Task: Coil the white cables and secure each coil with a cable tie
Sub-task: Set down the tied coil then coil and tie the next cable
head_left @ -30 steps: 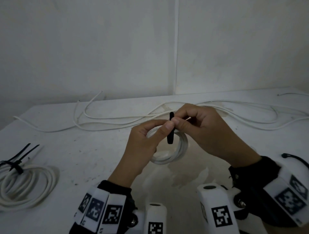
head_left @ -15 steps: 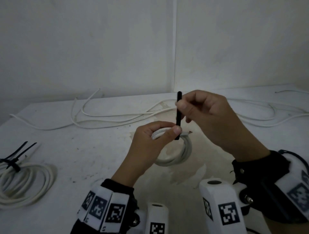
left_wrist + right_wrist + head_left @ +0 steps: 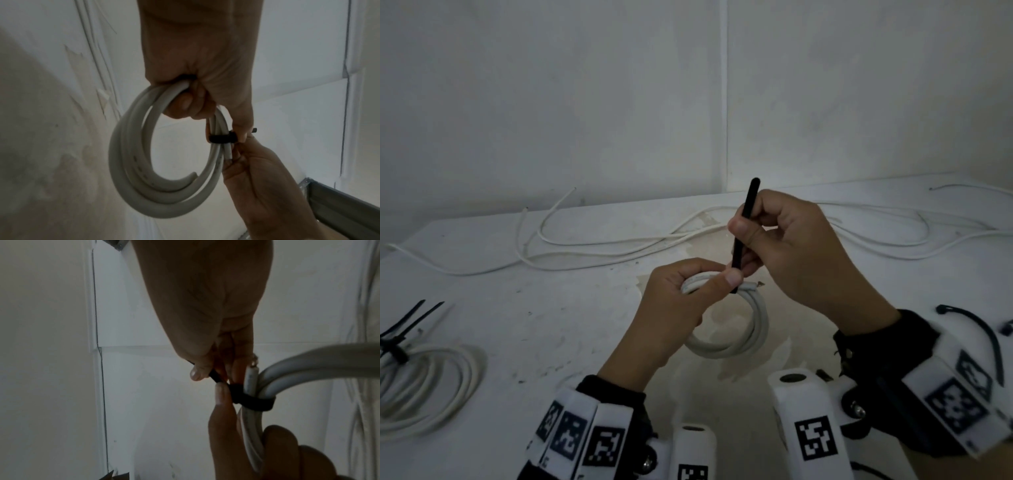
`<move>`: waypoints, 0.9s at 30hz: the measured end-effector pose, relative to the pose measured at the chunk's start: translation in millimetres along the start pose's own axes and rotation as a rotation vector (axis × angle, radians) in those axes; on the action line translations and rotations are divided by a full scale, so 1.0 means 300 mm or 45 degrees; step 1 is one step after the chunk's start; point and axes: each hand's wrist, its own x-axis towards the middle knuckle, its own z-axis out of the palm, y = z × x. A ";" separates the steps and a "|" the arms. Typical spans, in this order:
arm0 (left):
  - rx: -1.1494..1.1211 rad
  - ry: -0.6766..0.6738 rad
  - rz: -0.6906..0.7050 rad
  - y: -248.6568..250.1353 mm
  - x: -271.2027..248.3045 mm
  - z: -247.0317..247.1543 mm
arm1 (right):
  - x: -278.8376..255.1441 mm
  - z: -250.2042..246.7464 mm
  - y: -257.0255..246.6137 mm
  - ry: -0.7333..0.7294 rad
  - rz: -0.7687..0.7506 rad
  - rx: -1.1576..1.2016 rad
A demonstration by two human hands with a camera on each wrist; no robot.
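Above the middle of the white table (image 3: pixel 524 342), I held a small white coil (image 3: pixel 739 342) in my left hand (image 3: pixel 674 315). My fingers were curled round the top of the coil, and my thumb (image 3: pixel 726 279) pressed right beside the black tie (image 3: pixel 744 233). From the left wrist view, the tie (image 3: pixel 221 138) made a tight black band round the strands at about 3 o'clock on the coil (image 3: pixel 131 162).

My right hand (image 3: pixel 798 260) sat just at 1 o'clock from the left one. Its thumb and first finger pinched the long tail of the tie, and the tail stuck up past my knuckles. My other fingers were curled in. From the right wrist view, the band (image 3: pixel 252 401) hugged the strands of the coil (image 3: pixel 308 368), and one cut cable end poked out just above it.

Far off at 9 o'clock lay a bigger coil (image 3: pixel 431 387) with a black tie (image 3: pixel 393 346) on it already. Loose cables (image 3: pixel 599 246) ran along the table from 10 o'clock over to 2 o'clock, near the wall (image 3: pixel 551 102).
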 end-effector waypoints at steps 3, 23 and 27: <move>-0.042 0.012 0.022 0.009 -0.003 0.004 | -0.001 0.000 0.006 -0.014 -0.004 0.036; 0.018 0.051 0.144 0.046 -0.002 -0.016 | 0.010 -0.018 0.003 -0.115 0.012 0.105; -0.064 0.252 0.151 0.056 0.010 -0.046 | 0.005 0.006 0.028 -0.371 0.080 -0.082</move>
